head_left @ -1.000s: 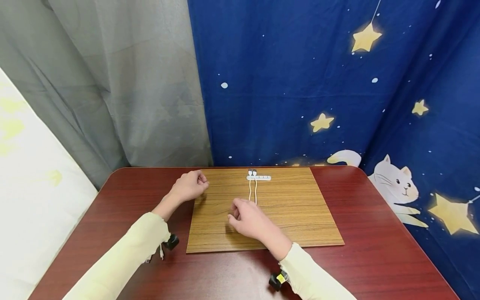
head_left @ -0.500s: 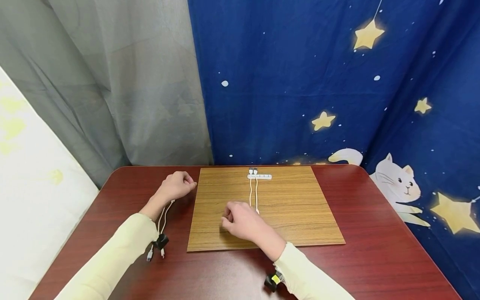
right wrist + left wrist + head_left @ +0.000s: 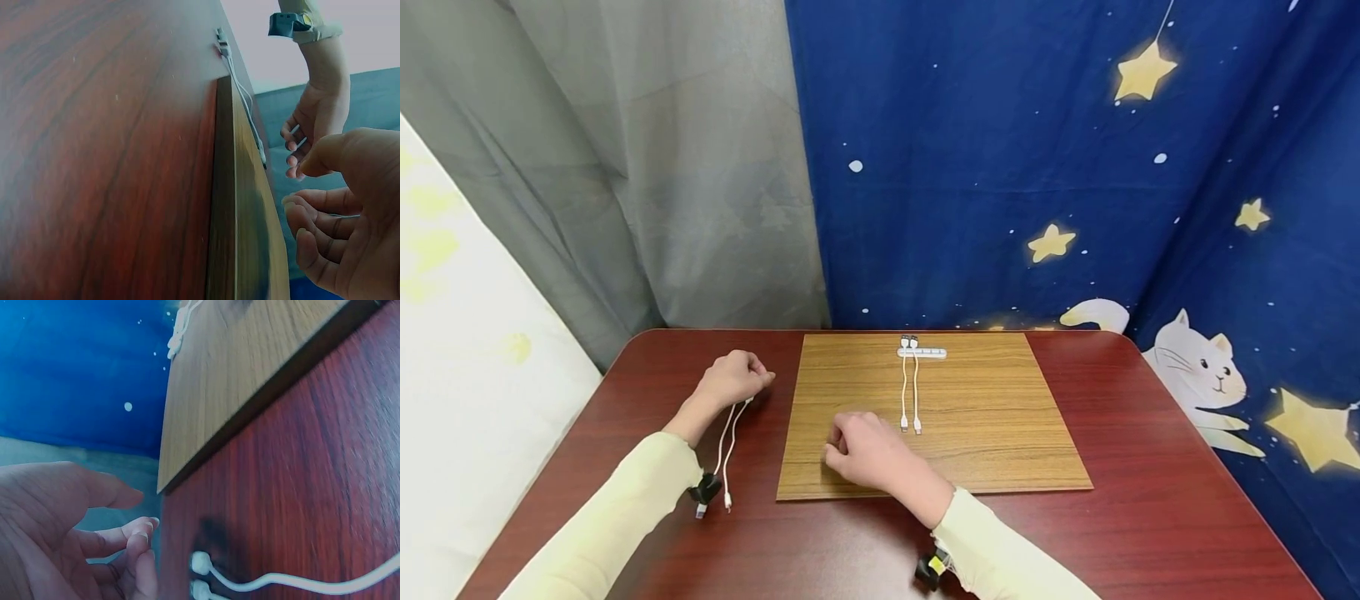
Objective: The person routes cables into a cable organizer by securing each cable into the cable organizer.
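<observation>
My left hand hovers over the red-brown table left of the board, its fingers loosely curled. In the left wrist view its thumb and fingertips stand apart with nothing between them. Below it lie two short white charging cables, their upper ends close under the hand. Over the front left of the wood-grain board is my right hand, loosely curled and holding nothing. Two more white cables run side by side down the board, their USB plugs at a white slotted cable holder near the back edge.
The board rests on the red-brown table as a low raised slab with a square edge. Grey and blue star-patterned curtains hang behind the table. A small black camera is strapped at each wrist.
Both hands have moved left, the left one off the board and over the table. The right hand has also come nearer, uncovering the lower ends of the board's cables. Those cables stay put.
</observation>
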`<state>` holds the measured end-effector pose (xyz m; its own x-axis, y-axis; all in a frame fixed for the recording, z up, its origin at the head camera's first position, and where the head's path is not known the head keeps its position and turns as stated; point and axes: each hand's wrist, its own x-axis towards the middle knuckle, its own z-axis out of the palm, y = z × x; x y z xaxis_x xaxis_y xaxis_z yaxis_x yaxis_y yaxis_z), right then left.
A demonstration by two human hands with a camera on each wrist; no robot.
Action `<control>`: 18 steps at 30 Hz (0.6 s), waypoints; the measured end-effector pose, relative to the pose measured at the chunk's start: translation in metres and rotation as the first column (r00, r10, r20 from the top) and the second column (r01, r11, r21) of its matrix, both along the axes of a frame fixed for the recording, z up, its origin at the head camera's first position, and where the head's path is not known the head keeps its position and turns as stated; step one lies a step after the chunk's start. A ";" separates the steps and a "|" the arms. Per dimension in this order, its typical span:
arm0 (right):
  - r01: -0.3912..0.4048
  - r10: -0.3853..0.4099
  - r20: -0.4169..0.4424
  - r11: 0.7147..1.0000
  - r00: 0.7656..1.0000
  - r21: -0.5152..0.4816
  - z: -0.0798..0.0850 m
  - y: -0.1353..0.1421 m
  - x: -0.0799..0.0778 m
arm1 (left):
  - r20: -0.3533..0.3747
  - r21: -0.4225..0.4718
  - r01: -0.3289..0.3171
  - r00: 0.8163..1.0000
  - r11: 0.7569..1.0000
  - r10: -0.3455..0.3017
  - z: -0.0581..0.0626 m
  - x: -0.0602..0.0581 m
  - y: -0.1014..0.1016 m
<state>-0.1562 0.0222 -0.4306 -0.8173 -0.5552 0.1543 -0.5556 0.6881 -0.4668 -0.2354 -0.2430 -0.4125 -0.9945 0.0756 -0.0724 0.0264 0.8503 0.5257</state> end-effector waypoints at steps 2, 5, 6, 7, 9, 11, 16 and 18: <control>-0.002 0.002 -0.003 1.000 1.000 0.015 0.000 -0.004 0.002 | 0.010 0.003 -0.010 1.000 1.000 0.010 -0.002 0.000 -0.004; -0.015 0.015 -0.001 0.999 1.000 0.028 -0.002 -0.010 0.004 | 0.016 0.002 -0.017 1.000 1.000 0.017 -0.005 0.000 -0.010; -0.022 0.022 0.002 0.999 1.000 0.029 -0.002 -0.012 0.005 | 0.017 -0.001 -0.020 1.000 1.000 0.020 -0.005 0.001 -0.012; -0.027 0.027 0.003 0.999 1.000 0.032 -0.002 -0.015 0.006 | 0.019 -0.001 -0.019 1.000 1.000 0.019 -0.005 0.001 -0.013; -0.038 0.038 0.000 0.999 0.999 0.038 -0.003 -0.020 0.008 | 0.007 -0.008 -0.017 1.000 1.000 0.017 -0.006 0.002 -0.015; -0.051 0.051 -0.007 0.998 0.999 0.043 -0.003 -0.026 0.011 | 0.001 -0.011 -0.019 1.000 1.000 0.019 -0.006 0.004 -0.018; -0.066 0.067 -0.004 0.995 0.998 0.068 -0.004 -0.042 0.019 | 0.000 -0.008 -0.029 1.000 1.000 0.029 -0.007 0.006 -0.022; -0.066 0.067 -0.004 0.994 0.998 0.084 -0.005 -0.049 0.022 | 0.005 -0.008 -0.036 0.999 0.999 0.036 -0.008 0.007 -0.023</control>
<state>-0.1340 -0.0267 -0.4352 -0.7772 -0.6196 0.1104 -0.6044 0.6860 -0.4050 -0.2284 -0.2665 -0.4203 -0.9962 0.0393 -0.0777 -0.0068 0.8545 0.5194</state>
